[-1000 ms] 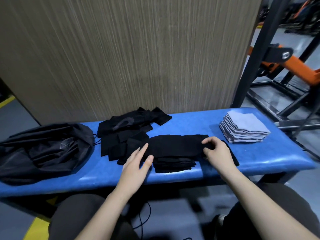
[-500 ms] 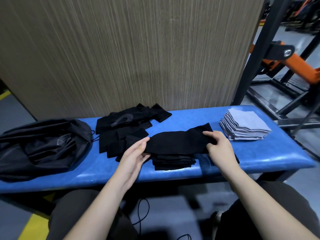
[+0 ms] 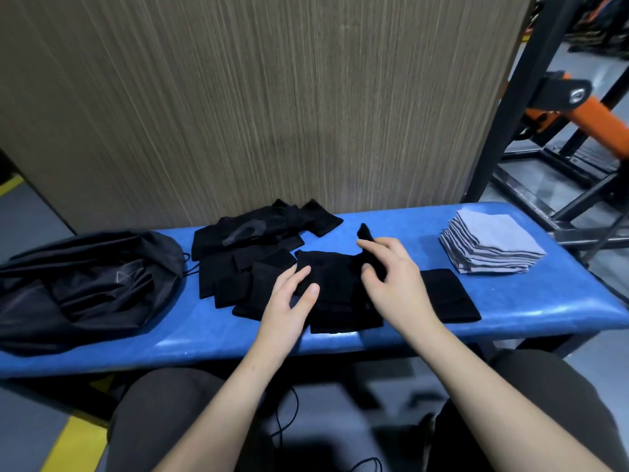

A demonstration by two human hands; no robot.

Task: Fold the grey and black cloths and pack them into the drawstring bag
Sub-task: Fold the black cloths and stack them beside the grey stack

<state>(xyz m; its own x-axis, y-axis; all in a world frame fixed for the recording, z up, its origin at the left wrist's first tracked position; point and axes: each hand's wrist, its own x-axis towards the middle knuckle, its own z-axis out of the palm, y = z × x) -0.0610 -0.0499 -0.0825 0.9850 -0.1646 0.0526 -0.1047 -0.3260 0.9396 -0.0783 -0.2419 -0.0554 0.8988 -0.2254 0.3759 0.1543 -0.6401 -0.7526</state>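
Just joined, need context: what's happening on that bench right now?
A seated person is folding a black cloth on the padded blue bench. The right hand pinches one end of it and carries it over toward the left, while the left hand rests flat on the other end. Loose black cloths lie behind, a folded grey cloth stack sits at right, and the black drawstring bag at left.

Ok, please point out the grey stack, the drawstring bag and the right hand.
grey stack (image 3: 493, 233), head view, on its top cloth.
drawstring bag (image 3: 88, 284), head view, on the middle of its black fabric.
right hand (image 3: 394, 284), head view, on the back of the hand.
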